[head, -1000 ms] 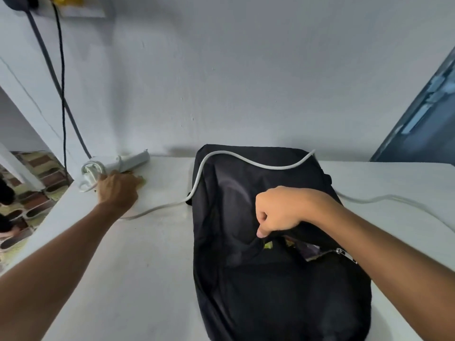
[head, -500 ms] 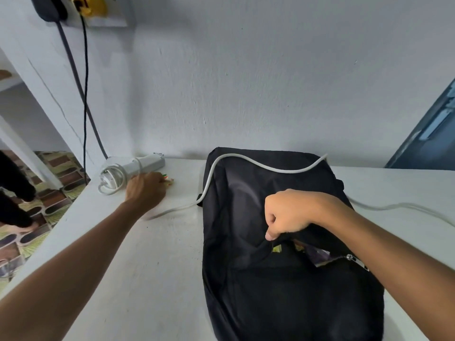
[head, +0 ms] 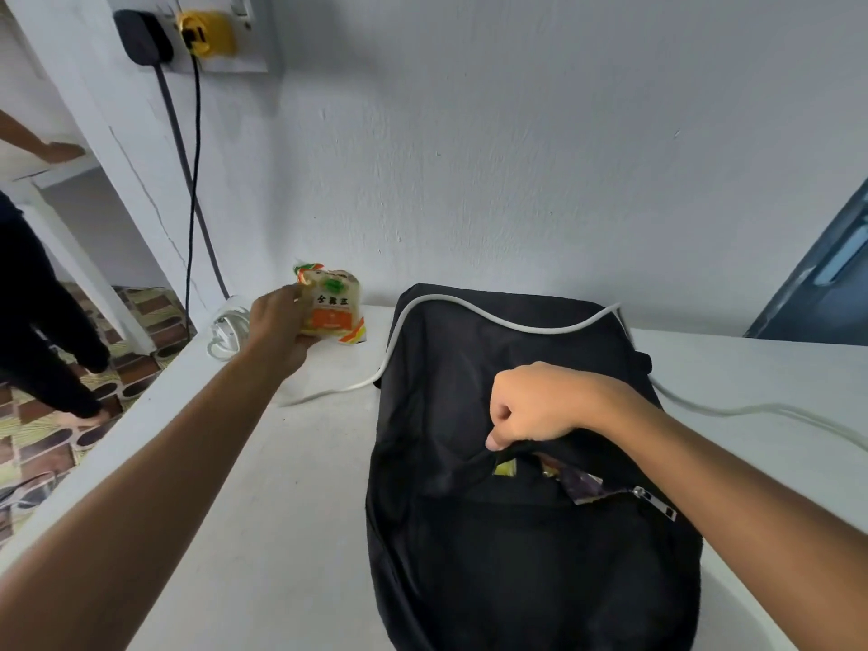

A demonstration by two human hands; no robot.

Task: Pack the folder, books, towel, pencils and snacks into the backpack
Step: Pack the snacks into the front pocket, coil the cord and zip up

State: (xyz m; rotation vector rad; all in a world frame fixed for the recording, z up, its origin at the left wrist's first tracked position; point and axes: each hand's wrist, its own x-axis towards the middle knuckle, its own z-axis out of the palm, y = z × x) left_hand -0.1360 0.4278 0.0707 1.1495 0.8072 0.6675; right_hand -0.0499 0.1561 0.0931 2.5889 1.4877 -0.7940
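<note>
A black backpack (head: 469,392) lies flat on the white table (head: 291,509), its front pocket partly unzipped. My right hand (head: 535,406) is closed on the upper edge of that pocket and holds it up. Colourful wrappers (head: 580,483) show inside the gap, with the zipper pull (head: 655,502) at its right end. My left hand (head: 282,326) grips a snack packet (head: 336,307), cream with an orange label and a green mark, lifted above the table's far left corner.
A white cable (head: 493,321) drapes across the backpack's top and runs off to the right. A coiled white cord and device (head: 228,328) sit at the far left corner. Plugs (head: 188,37) hang in a wall socket. A person (head: 42,321) stands at the left.
My left hand has lifted off the table at the far left corner with the snack packet now in its grip. My right hand still holds the pocket edge. The camera tilted up.
</note>
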